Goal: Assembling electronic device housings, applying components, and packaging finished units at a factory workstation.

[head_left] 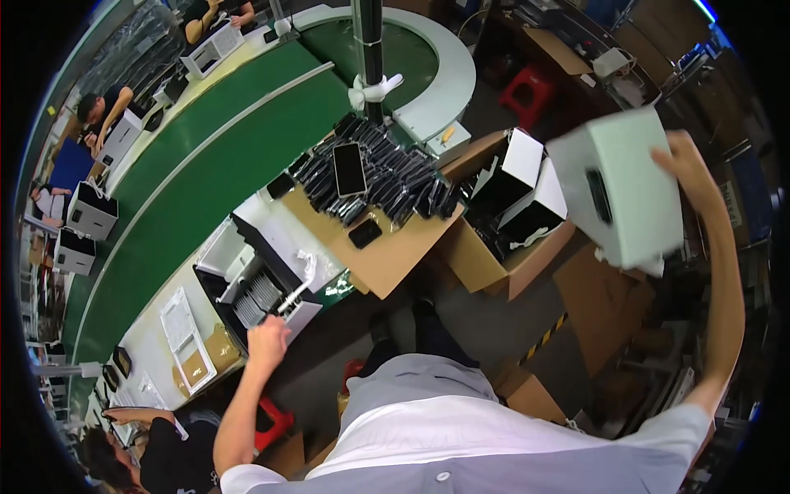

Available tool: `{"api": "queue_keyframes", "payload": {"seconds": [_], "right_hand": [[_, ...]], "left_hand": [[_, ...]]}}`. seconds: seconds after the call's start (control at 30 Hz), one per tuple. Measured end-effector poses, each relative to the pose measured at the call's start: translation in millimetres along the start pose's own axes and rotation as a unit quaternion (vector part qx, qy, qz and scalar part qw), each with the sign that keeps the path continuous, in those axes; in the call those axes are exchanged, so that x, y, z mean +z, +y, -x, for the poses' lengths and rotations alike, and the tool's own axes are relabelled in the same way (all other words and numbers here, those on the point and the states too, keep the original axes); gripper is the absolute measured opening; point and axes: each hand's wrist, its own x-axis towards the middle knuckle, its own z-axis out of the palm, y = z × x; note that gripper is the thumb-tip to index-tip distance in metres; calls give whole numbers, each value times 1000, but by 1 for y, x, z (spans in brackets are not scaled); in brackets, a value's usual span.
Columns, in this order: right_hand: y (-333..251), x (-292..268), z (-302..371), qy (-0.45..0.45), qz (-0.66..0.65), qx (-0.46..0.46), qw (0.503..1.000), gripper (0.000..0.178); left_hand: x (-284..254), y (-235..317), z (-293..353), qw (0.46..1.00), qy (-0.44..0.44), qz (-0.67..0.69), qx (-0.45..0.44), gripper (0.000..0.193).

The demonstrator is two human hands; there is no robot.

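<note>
My right hand [679,156] is raised at the far right, gripping the edge of a white box-shaped casing [642,189] with a dark oval slot. The casing is held tilted in the air beside a cardboard box and is slightly blurred. My left hand [267,342] has its fingers curled at the near edge of an open black-and-white appliance housing [304,317]; what they close on, if anything, is hidden. Inside that housing is a grey finned part [257,300]. A white cable [307,267] lies over its side.
Many dark flat pieces in plastic [403,177] are piled on a cardboard sheet [387,263]. An open carton [469,259] holds white casings [520,165]. A green conveyor [206,165] curves past a post [368,49]. Other people sit along the line, one [177,457] close at lower left.
</note>
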Motion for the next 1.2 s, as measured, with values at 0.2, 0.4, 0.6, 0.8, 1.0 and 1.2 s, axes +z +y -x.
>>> {"api": "queue_keyframes", "payload": {"seconds": [0.2,0.4,0.6,0.8,1.0,1.2], "right_hand": [[31,-10,-234,-31,40,-27,998,41],[79,38,-406,-79,-92,-111,986,50],[46,68,-493,-167,-196,-99,961,52],[37,115,-545,-258,-356,-43,897,40],[52,165,-560,-286,-381,-16,879,39],[68,174,-567,-269,-428,35,862,39]], "left_hand": [[46,30,5,995,48,-1,-90,14],[44,55,7,973,71,-32,-216,17],[28,80,-2,946,72,-76,-307,22],[40,96,-10,921,129,-76,-360,46],[47,108,-9,901,123,-59,-411,62],[55,114,11,887,129,-47,-442,62]]}}
